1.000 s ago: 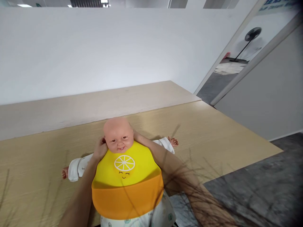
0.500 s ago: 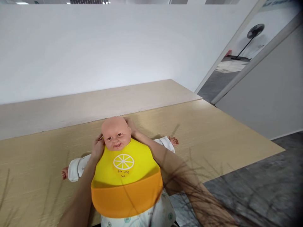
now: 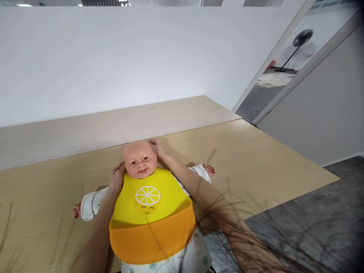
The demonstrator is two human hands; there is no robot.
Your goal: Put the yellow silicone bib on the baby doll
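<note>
A baby doll (image 3: 139, 153) in white patterned clothes lies on its back, arms spread, its head away from me. On its chest is a yellow bib (image 3: 127, 201) with a printed citrus slice, a smiling face and an orange catch pocket (image 3: 153, 239). My left hand (image 3: 117, 177) is closed beside the doll's neck, at the bib's upper edge, where a bit of yellow shows by the fingers. Behind the other side of the head, my right hand (image 3: 157, 148) has its fingers curled together. Whatever it holds is hidden by the head.
The doll lies on a pale wooden table (image 3: 270, 163), with a lighter board (image 3: 170, 113) along its far side. A white partition (image 3: 127, 57) stands behind. Through a gap at right, a standing fan (image 3: 303, 38) shows. Dark blurred strands cross the lower view.
The doll's head has turned and tipped slightly. My right hand has shifted a little up and outward around the head, and the bib's right upper edge sits lower. My left hand stays almost in place.
</note>
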